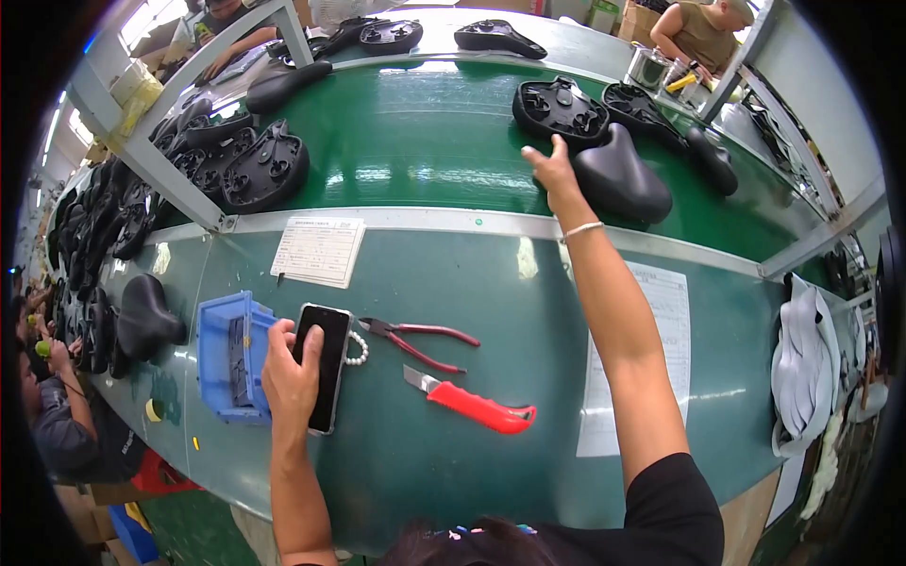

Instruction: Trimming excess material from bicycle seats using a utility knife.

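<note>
The black phone [324, 363] lies flat on the green bench [528, 311], just beside a blue plastic bin [219, 354] — your left hand [291, 377] rests on it, fingers curled around its left edge, holding it. A string of white beads [358, 349] touches the phone on its right side. Near it lie red-handled pliers [420, 340] and a red utility knife [472, 404]. Your right hand [552, 173] is stretched far out over the conveyor belt [425, 141], open — the fingers touch a black bicycle saddle [621, 179], beside an upturned saddle [559, 110]. Two paper sheets [319, 250] lie on the bench.
</note>
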`<state>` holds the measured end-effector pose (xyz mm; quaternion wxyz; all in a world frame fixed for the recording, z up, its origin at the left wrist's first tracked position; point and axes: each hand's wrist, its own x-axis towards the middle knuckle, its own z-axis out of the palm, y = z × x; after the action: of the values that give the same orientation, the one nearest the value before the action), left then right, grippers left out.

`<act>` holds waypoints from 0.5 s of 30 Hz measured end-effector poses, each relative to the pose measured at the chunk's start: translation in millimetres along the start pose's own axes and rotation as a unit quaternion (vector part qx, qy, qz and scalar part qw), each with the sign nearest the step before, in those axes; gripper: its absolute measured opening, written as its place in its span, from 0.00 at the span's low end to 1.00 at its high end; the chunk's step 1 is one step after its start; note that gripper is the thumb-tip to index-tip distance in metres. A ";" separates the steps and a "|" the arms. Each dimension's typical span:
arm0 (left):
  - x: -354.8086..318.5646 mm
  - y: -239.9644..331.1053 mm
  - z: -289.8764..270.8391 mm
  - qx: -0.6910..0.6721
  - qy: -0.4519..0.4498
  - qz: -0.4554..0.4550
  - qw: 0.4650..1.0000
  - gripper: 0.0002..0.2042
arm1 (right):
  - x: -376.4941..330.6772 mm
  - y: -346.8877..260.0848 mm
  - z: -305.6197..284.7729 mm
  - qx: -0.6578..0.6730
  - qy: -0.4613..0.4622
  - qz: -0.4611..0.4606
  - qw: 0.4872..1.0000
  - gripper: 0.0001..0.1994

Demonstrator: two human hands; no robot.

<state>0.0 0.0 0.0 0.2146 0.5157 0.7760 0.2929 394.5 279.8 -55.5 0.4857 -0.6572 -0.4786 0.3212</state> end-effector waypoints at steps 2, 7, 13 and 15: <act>-19.4 -6.1 2.0 0.000 -0.003 0.073 0.997 0.34 | 30.1 24.3 7.4 0.089 0.068 0.025 0.993 0.46; -18.2 -6.5 -13.7 0.102 -0.024 0.144 0.984 0.40 | 66.8 -3.6 36.5 0.093 0.113 0.090 0.985 0.21; -25.9 -10.2 -2.5 0.073 0.054 0.140 0.986 0.36 | 42.1 6.5 31.9 0.191 0.174 0.010 0.966 0.08; -31.4 -12.3 -5.9 0.097 0.081 0.154 0.980 0.35 | 20.5 4.8 17.1 0.247 0.127 0.014 0.960 0.08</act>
<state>-0.3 -34.1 -3.0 0.0522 0.6216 0.7272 0.2865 387.7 304.4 -64.7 0.6852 -0.5587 -0.3092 0.3503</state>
